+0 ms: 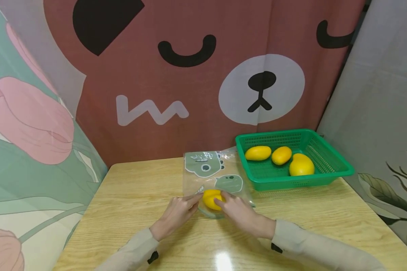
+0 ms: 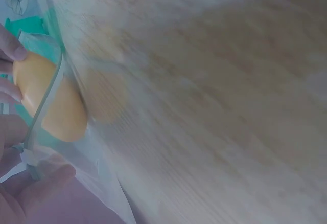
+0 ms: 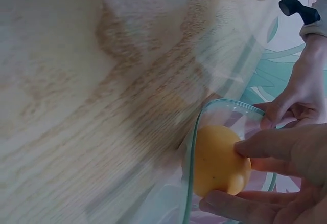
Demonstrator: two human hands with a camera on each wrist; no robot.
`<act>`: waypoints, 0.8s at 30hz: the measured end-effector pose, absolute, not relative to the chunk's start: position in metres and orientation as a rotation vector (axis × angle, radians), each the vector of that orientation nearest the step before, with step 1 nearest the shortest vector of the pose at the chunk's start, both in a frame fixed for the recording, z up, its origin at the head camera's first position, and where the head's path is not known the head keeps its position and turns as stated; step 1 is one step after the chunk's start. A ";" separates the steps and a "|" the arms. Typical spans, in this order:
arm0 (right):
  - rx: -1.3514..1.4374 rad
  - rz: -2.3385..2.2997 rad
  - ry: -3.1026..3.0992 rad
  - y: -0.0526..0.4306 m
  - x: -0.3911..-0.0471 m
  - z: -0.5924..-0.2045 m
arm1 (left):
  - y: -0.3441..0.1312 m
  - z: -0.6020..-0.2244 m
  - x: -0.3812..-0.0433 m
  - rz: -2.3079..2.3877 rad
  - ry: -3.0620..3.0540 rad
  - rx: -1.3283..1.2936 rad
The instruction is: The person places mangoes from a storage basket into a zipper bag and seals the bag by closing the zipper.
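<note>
A clear zip bag (image 1: 228, 182) printed with green dinosaurs lies on the table, its mouth toward me and held apart. My left hand (image 1: 178, 210) pinches the bag's edge at the left of the mouth; the left wrist view shows its thumb and fingers (image 2: 43, 191) on the zip strip. With its fingers round a yellow mango (image 1: 211, 199), my right hand (image 1: 242, 214) holds it in the bag's opening. In the right wrist view the mango (image 3: 217, 157) sits partly inside the rim, fingertips (image 3: 250, 147) on its near side.
Behind the bag to the right stands a green plastic basket (image 1: 291, 183) holding three yellow mangoes (image 1: 302, 165). The basket's left side overlaps the bag's far corner in the head view. The wooden table (image 1: 139, 188) ends at a curtain (image 1: 149, 139) printed with a bear.
</note>
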State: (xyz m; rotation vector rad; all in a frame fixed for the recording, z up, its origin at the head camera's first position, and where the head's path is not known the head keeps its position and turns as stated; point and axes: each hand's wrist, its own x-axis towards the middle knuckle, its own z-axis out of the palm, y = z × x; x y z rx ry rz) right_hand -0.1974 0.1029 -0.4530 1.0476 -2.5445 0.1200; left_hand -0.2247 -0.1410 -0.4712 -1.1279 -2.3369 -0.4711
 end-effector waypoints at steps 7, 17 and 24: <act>1.063 0.133 -2.593 0.104 -0.196 -0.452 | -0.143 -0.473 -0.226 -0.472 -2.328 -1.131; 0.997 0.013 -2.523 0.102 -0.201 -0.457 | -0.143 -0.473 -0.226 -0.464 -2.319 -1.134; 0.977 -0.082 -2.501 0.099 -0.207 -0.462 | -0.143 -0.472 -0.226 -0.473 -2.345 -1.133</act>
